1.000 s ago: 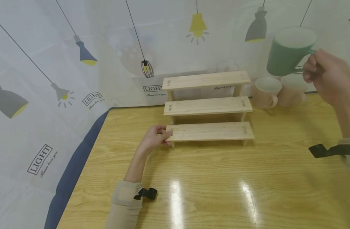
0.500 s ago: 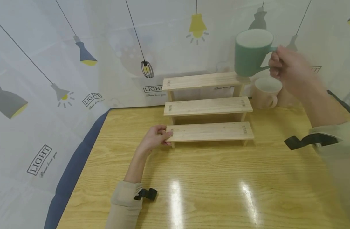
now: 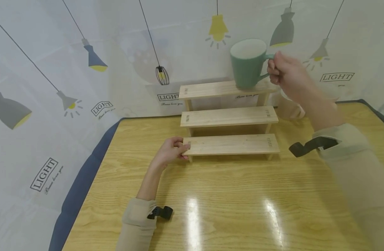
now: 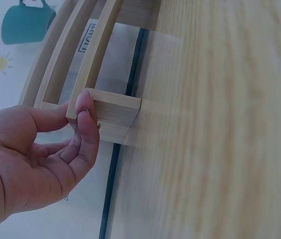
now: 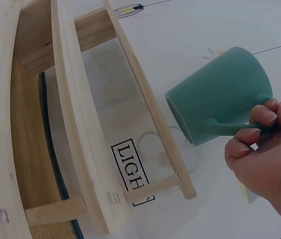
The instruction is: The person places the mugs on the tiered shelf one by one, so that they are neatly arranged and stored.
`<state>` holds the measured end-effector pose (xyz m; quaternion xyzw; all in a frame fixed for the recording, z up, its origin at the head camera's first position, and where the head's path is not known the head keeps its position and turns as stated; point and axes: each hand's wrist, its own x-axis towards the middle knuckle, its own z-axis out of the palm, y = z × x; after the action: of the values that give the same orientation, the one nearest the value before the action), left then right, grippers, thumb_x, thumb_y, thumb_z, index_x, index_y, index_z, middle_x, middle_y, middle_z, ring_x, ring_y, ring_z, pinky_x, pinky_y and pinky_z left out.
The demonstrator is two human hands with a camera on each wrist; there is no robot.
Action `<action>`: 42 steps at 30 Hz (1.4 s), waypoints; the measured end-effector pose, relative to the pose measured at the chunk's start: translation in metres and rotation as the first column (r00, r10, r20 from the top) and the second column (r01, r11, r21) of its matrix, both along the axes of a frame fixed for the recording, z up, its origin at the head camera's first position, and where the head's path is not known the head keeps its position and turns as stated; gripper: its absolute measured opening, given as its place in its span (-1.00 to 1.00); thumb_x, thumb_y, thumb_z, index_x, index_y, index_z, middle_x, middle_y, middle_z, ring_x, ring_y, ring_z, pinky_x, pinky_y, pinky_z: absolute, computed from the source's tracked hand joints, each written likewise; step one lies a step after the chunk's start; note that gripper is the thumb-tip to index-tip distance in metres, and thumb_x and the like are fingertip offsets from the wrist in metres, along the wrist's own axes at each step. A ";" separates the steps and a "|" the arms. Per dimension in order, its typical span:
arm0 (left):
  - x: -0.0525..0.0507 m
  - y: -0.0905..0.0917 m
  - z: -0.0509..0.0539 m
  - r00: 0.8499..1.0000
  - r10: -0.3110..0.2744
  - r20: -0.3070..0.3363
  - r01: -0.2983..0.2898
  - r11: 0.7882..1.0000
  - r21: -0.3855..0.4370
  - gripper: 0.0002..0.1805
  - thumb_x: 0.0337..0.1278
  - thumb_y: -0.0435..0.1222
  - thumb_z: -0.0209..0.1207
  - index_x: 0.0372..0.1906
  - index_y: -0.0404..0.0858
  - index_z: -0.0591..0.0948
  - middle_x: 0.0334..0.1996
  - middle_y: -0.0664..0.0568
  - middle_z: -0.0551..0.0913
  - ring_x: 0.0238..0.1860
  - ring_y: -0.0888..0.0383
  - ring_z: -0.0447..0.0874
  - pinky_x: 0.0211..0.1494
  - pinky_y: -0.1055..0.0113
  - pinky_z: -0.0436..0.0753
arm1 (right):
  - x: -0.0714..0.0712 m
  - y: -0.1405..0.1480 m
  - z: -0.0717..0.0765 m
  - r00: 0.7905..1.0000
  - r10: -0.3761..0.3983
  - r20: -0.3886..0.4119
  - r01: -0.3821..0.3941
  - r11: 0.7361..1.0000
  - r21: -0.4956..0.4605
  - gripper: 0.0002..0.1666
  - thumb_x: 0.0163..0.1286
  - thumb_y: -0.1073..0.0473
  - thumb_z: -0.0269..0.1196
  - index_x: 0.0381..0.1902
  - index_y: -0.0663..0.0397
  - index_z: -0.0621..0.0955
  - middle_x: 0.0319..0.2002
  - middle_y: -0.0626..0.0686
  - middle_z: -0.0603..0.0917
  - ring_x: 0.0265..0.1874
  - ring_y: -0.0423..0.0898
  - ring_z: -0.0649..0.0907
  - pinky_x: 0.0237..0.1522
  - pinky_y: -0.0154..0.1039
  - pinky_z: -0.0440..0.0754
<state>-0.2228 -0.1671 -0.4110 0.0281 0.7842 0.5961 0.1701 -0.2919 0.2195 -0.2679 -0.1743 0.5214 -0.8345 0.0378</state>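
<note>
Right grip (image 3: 288, 75) holds green mug (image 3: 247, 68), apparently above top shelf (image 3: 207, 90).

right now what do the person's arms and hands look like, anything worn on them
The left hand and right hand wear no gloves. The left sleeve and right sleeve are plain beige, with a black wrist mount at each cuff.

A green mug (image 3: 247, 68), pale inside, hangs mouth upward just above the top tier of a wooden stand (image 3: 228, 117). The stand's three level planks step up towards the back.
</note>
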 end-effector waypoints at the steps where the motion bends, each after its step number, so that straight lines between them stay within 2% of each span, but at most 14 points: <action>1: 0.000 0.000 0.000 1.000 0.000 0.000 0.000 1.000 -0.002 -0.31 0.44 -0.33 0.20 0.46 -0.58 0.18 -0.11 -0.22 0.55 -0.46 0.15 0.69 -0.06 0.11 0.77 | -0.002 -0.003 0.000 1.000 -0.010 0.003 0.010 1.000 -0.004 -0.59 0.59 0.04 -0.01 -0.40 0.23 0.47 -0.50 0.01 0.31 -0.48 -0.16 0.25 -0.49 -0.35 0.15; 6: 0.000 -0.001 0.000 1.000 -0.005 -0.004 0.005 1.000 -0.015 -0.30 0.44 -0.32 0.20 0.46 -0.57 0.17 -0.09 -0.24 0.55 -0.45 0.16 0.69 -0.09 0.15 0.78 | -0.013 -0.013 -0.003 0.999 -0.049 -0.012 0.049 0.999 -0.001 -0.55 0.58 0.01 -0.06 -0.42 0.22 0.46 -0.53 0.01 0.30 -0.53 -0.17 0.23 -0.54 -0.38 0.11; 12: 0.000 0.000 0.001 1.000 -0.007 -0.011 0.007 1.000 -0.018 -0.30 0.45 -0.32 0.19 0.46 -0.58 0.17 -0.14 -0.21 0.55 -0.46 0.17 0.68 -0.13 0.20 0.78 | -0.025 -0.020 -0.007 0.998 -0.051 -0.042 0.051 0.999 0.000 -0.53 0.60 0.02 -0.14 -0.44 0.21 0.43 -0.58 -0.03 0.23 -0.58 -0.17 0.12 -0.57 -0.39 -0.02; 16: 0.000 0.001 0.001 1.000 -0.003 -0.012 0.002 1.000 -0.015 -0.31 0.44 -0.34 0.20 0.45 -0.59 0.18 -0.16 -0.19 0.54 -0.48 0.17 0.68 -0.15 0.21 0.78 | -0.031 -0.024 -0.011 0.998 0.002 -0.064 -0.004 1.000 -0.030 -0.51 0.62 0.03 -0.16 -0.45 0.22 0.41 -0.61 -0.05 0.15 -0.59 -0.16 0.00 -0.56 -0.38 -0.14; 20: -0.001 0.001 0.000 1.000 0.002 -0.019 -0.002 1.000 -0.009 -0.33 0.43 -0.36 0.20 0.43 -0.60 0.19 -0.18 -0.18 0.54 -0.50 0.17 0.67 -0.17 0.21 0.79 | -0.035 -0.027 -0.015 0.992 0.101 -0.078 -0.107 0.992 -0.069 -0.50 0.63 0.04 -0.19 -0.47 0.24 0.40 -0.60 -0.04 0.08 -0.60 -0.16 -0.03 -0.56 -0.38 -0.16; 24: 0.000 0.001 0.000 1.000 0.001 -0.025 -0.001 1.000 -0.005 -0.35 0.44 -0.37 0.18 0.42 -0.61 0.19 -0.19 -0.17 0.53 -0.51 0.17 0.67 -0.19 0.20 0.79 | -0.039 -0.031 -0.017 0.987 0.141 -0.083 -0.144 0.989 -0.039 -0.49 0.64 0.04 -0.20 -0.46 0.24 0.41 -0.60 -0.03 0.06 -0.60 -0.15 -0.02 -0.56 -0.37 -0.11; 35: -0.001 0.002 0.001 1.000 -0.006 -0.009 0.006 1.000 -0.027 -0.32 0.45 -0.34 0.18 0.45 -0.57 0.18 -0.13 -0.19 0.53 -0.47 0.16 0.69 -0.08 0.10 0.77 | -0.050 -0.030 -0.020 0.988 0.131 -0.087 -0.122 0.988 0.095 -0.52 0.58 -0.05 -0.14 -0.39 0.21 0.42 -0.57 0.01 0.06 -0.56 -0.09 -0.04 -0.49 -0.31 -0.09; 42: -0.002 0.000 -0.001 1.000 -0.017 -0.005 0.017 1.000 -0.019 -0.31 0.46 -0.34 0.18 0.46 -0.58 0.16 -0.11 -0.22 0.52 -0.46 0.15 0.69 -0.07 0.10 0.77 | -0.052 -0.030 -0.019 0.989 0.131 -0.063 -0.126 0.989 0.083 -0.50 0.59 -0.04 -0.18 -0.40 0.21 0.43 -0.57 0.01 0.08 -0.55 -0.09 -0.04 -0.48 -0.31 -0.06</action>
<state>-0.2246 -0.1669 -0.4120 0.0347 0.7901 0.5870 0.1731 -0.3441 0.1891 -0.2872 -0.2341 0.5425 -0.8028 0.0805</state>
